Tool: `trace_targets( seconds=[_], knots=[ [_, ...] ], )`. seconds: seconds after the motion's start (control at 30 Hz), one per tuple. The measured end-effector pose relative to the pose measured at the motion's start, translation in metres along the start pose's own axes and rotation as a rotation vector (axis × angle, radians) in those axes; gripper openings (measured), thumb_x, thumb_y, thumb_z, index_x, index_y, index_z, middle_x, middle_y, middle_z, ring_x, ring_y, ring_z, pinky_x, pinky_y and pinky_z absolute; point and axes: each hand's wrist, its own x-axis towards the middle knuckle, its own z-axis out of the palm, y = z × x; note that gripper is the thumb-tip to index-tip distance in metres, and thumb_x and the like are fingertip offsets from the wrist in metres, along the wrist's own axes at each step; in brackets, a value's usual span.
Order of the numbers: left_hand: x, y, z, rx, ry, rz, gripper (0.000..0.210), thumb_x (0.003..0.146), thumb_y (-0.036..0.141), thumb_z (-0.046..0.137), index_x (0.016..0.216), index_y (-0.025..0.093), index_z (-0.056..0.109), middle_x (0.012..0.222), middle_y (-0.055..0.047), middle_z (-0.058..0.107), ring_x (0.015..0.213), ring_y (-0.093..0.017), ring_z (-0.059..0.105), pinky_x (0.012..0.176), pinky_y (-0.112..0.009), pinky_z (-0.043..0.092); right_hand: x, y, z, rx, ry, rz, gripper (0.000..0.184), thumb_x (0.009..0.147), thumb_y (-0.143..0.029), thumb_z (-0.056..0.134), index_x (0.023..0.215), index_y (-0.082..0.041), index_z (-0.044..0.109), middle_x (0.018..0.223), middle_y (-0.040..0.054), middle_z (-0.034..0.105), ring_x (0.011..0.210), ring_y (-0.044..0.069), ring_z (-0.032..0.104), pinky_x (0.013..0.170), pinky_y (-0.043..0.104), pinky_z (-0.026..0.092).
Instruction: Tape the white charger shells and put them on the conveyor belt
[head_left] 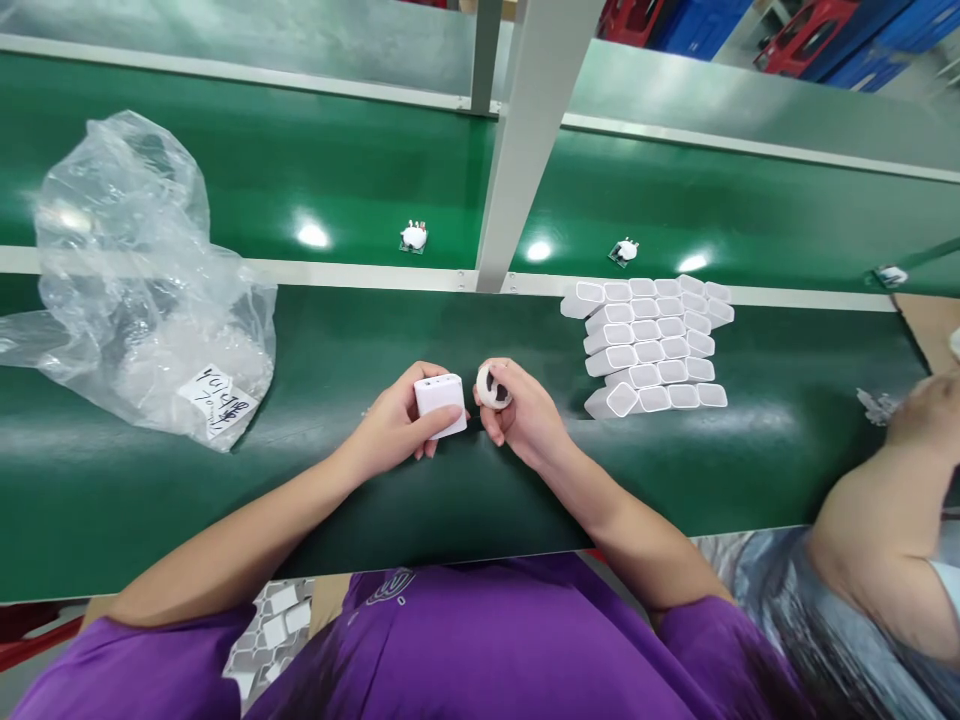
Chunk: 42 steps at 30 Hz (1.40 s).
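My left hand [405, 418] is closed around a white plastic box [441, 402], squarish with rounded corners and small openings along its top edge. The thumb lies across its front face. Just to the right, my right hand [525, 412] pinches a round white piece [493, 386] with dark patches on its face. The two held pieces are close together but apart, above the green work surface [375, 335]. A short dark line shows between the hands; I cannot make out what it belongs to.
A clear plastic bag [150, 300] with a handwritten label lies left. Rows of translucent white sleeves [652, 345] stand right. Small white assemblies [413, 236] sit on the green belt behind a rail. A metal post [525, 140] rises centrally. A co-worker's arm [885, 510] is at right.
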Motion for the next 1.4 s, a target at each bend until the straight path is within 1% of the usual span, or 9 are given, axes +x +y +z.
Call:
trace_targets(
  seconds=[0.13, 0.27, 0.37, 0.6, 0.77, 0.9, 1.0, 1.23, 1.4],
  knots=[
    [-0.004, -0.003, 0.0, 0.115, 0.015, 0.026, 0.039, 0.082, 0.047, 0.065, 0.107, 0.021, 0.049, 0.07, 0.002, 0.068, 0.043, -0.011, 0.056, 0.04, -0.02, 0.043, -0.014, 0.008, 0.002, -0.321, 0.028, -0.313, 0.035, 0.091, -0.056, 0.059, 0.099, -0.024, 0.049, 0.063, -0.009, 0.062, 0.037, 0.008, 0.055, 0.034, 0.016, 0.041],
    [-0.007, 0.005, 0.004, 0.207, 0.033, 0.05, 0.034, 0.082, 0.044, 0.062, 0.104, 0.021, 0.05, 0.055, 0.007, 0.06, 0.041, -0.013, 0.056, 0.041, -0.021, 0.042, -0.02, 0.011, 0.001, -0.57, 0.084, -0.506, 0.026, 0.099, -0.049, 0.05, 0.109, -0.024, 0.053, 0.053, -0.0095, 0.058, 0.041, 0.009, 0.057, 0.041, 0.018, 0.046],
    [-0.009, 0.009, 0.005, 0.255, 0.039, 0.06, 0.031, 0.081, 0.042, 0.06, 0.101, 0.022, 0.049, 0.05, 0.009, 0.056, 0.041, -0.013, 0.055, 0.042, -0.021, 0.04, -0.022, 0.013, 0.001, -0.672, 0.092, -0.633, 0.021, 0.102, -0.042, 0.046, 0.109, -0.025, 0.056, 0.057, -0.008, 0.06, 0.044, 0.009, 0.059, 0.046, 0.019, 0.048],
    [-0.011, 0.008, 0.008, 0.362, 0.01, 0.101, 0.028, 0.085, 0.043, 0.053, 0.102, 0.022, 0.044, 0.056, 0.008, 0.057, 0.046, -0.014, 0.058, 0.049, -0.024, 0.044, -0.023, 0.021, 0.0, -0.827, 0.137, -0.726, 0.018, 0.103, -0.037, 0.044, 0.107, -0.025, 0.057, 0.058, -0.0075, 0.061, 0.045, 0.009, 0.059, 0.049, 0.021, 0.048],
    [-0.014, 0.009, 0.012, 0.526, 0.131, 0.221, 0.024, 0.079, 0.037, 0.053, 0.095, 0.022, 0.044, 0.085, -0.001, 0.063, 0.064, -0.016, 0.066, 0.057, -0.026, 0.048, -0.024, 0.023, 0.003, -0.906, 0.147, -0.853, 0.013, 0.103, -0.029, 0.043, 0.105, -0.025, 0.055, 0.057, -0.008, 0.06, 0.043, 0.009, 0.058, 0.048, 0.019, 0.048],
    [-0.015, 0.007, 0.013, 0.627, 0.172, 0.248, 0.025, 0.077, 0.038, 0.052, 0.095, 0.023, 0.043, 0.085, -0.002, 0.064, 0.06, -0.017, 0.065, 0.054, -0.027, 0.046, -0.024, 0.023, 0.003, -0.985, 0.156, -0.962, 0.011, 0.102, -0.024, 0.044, 0.104, -0.024, 0.054, 0.064, -0.0068, 0.063, 0.046, 0.008, 0.059, 0.051, 0.018, 0.05],
    [-0.016, 0.008, 0.012, 0.645, 0.188, 0.241, 0.027, 0.076, 0.038, 0.053, 0.095, 0.023, 0.042, 0.08, -0.001, 0.064, 0.056, -0.017, 0.063, 0.051, -0.027, 0.044, -0.023, 0.022, 0.003, -1.011, 0.142, -0.966, 0.011, 0.103, -0.025, 0.043, 0.103, -0.023, 0.054, 0.068, -0.0058, 0.065, 0.047, 0.007, 0.059, 0.051, 0.018, 0.05],
    [-0.018, 0.01, 0.015, 0.231, -0.009, 0.159, 0.023, 0.085, 0.038, 0.052, 0.097, 0.023, 0.039, 0.056, 0.01, 0.054, 0.039, -0.011, 0.051, 0.042, -0.021, 0.037, -0.024, 0.02, 0.005, -0.769, 0.137, -0.855, 0.017, 0.104, -0.035, 0.042, 0.105, -0.023, 0.055, 0.06, -0.0083, 0.061, 0.045, 0.008, 0.059, 0.047, 0.018, 0.049],
    [-0.018, 0.009, 0.014, 0.29, 0.017, 0.152, 0.024, 0.085, 0.037, 0.053, 0.098, 0.023, 0.039, 0.057, 0.009, 0.056, 0.043, -0.011, 0.054, 0.045, -0.021, 0.04, -0.024, 0.02, 0.004, -0.821, 0.141, -0.827, 0.02, 0.104, -0.038, 0.042, 0.105, -0.023, 0.055, 0.062, -0.0074, 0.063, 0.046, 0.008, 0.061, 0.047, 0.018, 0.049]
  ],
)
